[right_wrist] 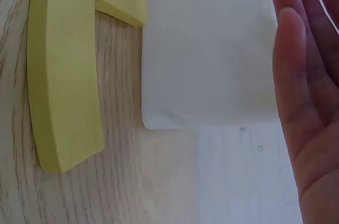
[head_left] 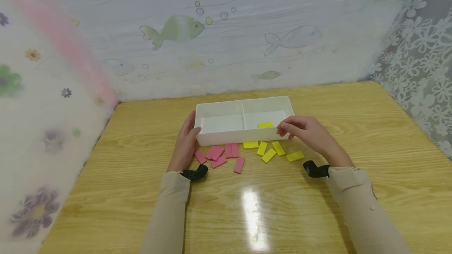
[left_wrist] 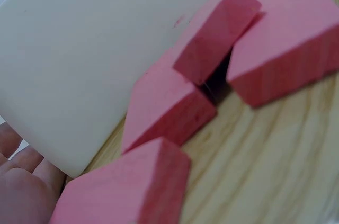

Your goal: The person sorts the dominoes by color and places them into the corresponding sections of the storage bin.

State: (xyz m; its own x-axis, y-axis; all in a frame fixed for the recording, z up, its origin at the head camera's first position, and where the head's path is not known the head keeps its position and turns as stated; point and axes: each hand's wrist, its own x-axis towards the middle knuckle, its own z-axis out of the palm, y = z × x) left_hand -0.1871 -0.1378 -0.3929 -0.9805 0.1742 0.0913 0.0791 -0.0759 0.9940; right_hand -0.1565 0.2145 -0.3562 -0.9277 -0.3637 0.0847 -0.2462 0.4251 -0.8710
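A white two-compartment box [head_left: 226, 136] stands on the table, its divider running front to back. My left hand [head_left: 184, 144] holds the box's left end, thumb at the front corner and fingers along the side. Over the right front rim hovers my right hand [head_left: 308, 133]; in the right wrist view its fingers [right_wrist: 291, 38] are fairly straight with nothing between them. One yellow block [head_left: 265, 124] shows in the right compartment. In front of the box lie several pink blocks [head_left: 239, 165] at left, some overlapping, and several yellow blocks [head_left: 295, 156] at right.
The wooden table [head_left: 141, 207] meets a fish-patterned wall covering [head_left: 233, 58] behind the box. A flowered wall [head_left: 46, 101] borders the left side, and a floral lace covering [head_left: 427, 69] hangs at the right. Dark bands [head_left: 195, 173] circle both wrists.
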